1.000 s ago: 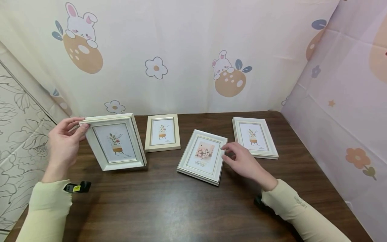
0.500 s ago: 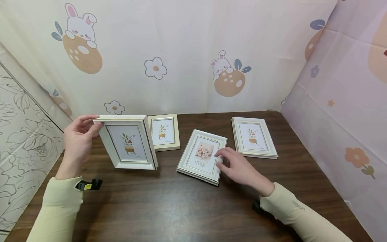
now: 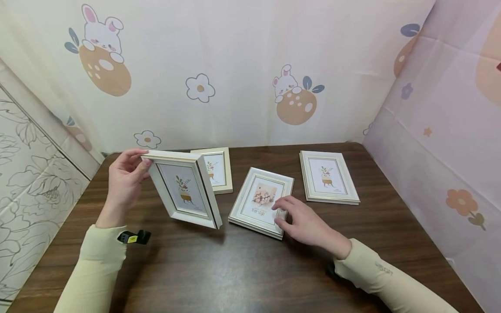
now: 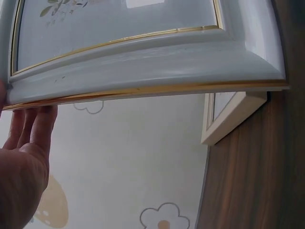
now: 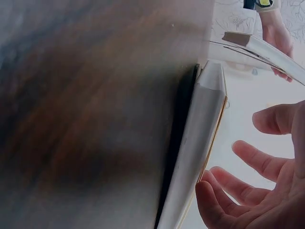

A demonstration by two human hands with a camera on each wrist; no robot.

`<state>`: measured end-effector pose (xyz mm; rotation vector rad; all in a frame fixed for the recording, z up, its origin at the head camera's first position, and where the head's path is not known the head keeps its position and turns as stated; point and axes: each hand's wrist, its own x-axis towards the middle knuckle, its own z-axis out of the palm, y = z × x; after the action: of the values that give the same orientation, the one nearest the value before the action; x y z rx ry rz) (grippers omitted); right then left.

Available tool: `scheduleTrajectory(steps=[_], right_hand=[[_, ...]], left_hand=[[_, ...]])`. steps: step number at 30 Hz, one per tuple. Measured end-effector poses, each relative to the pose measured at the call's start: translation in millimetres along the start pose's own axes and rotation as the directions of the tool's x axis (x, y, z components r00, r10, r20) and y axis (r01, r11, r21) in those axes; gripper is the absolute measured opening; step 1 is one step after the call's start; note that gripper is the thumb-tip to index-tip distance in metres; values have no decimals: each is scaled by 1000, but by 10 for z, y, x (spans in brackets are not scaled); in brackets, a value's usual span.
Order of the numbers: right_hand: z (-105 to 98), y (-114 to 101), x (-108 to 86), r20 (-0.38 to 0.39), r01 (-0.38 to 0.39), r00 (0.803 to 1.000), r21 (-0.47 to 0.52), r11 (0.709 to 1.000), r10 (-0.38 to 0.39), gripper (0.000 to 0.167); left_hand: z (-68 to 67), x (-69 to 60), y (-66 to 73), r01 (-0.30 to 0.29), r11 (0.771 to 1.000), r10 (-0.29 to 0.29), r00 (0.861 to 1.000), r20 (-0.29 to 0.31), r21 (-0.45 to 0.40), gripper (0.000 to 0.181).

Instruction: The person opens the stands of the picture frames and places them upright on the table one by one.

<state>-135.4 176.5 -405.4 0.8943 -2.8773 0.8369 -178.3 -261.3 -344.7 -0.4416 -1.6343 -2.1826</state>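
Note:
A large white picture frame (image 3: pixel 184 191) with a potted-plant print leans upright at the left. My left hand (image 3: pixel 125 182) pinches its upper left corner, thumb on the front and fingers behind the edge. Its gold-lined border (image 4: pixel 143 67) crosses the left wrist view. Whether its lower edge touches the table I cannot tell. A smaller white picture frame (image 3: pixel 260 202) with a pink flower print lies flat in the middle. My right hand (image 3: pixel 303 221) is over its right edge, fingers loosely bent. In the right wrist view, the thumb and fingers are spread beside this frame and grip nothing.
Behind the large frame lies a cream picture frame (image 3: pixel 219 169), partly covered. Another white picture frame (image 3: pixel 328 177) lies flat at the back right. A brown wooden table (image 3: pixel 235 278) carries everything, with a patterned curtain (image 3: pixel 235 56) behind it.
My left hand has carried the large frame rightward, turning it so its side edge shows more; it now hides part of the cream frame. My right hand has shifted slightly left over the flower-print frame.

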Motion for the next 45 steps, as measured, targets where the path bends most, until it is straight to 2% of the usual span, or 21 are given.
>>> scheduleTrajectory(steps=[4,10,19,22,28,38,45], right_hand=[[-8,-2,8,2,1,1000,-10,1000,-1,25],[-70,21,47,-21,10,1000,-28,1000,-11,26],[-225,113,143,-95,19,995,-31,999,-22,28],[-257,174,173,-100,7,995,-8,1000,-8,27],[-328,273,217,-99,-57,993,102,993,67,28],[-303,349,262,-32,-144,987,239,960,156,36],[-208,289,250,15,-131,991,331,934,134,36]], left_hand=[[49,17,-59,7,998,-5,1000,30,-60,20],[96,40,-147,30,989,-15,994,106,-147,22],[160,46,-249,47,961,6,982,190,-274,20],[185,47,-278,52,938,30,973,229,-344,20],[241,50,-313,112,861,51,951,303,-496,21],[409,22,-308,187,807,41,928,370,-559,20],[496,17,-316,211,793,41,918,395,-572,18]])
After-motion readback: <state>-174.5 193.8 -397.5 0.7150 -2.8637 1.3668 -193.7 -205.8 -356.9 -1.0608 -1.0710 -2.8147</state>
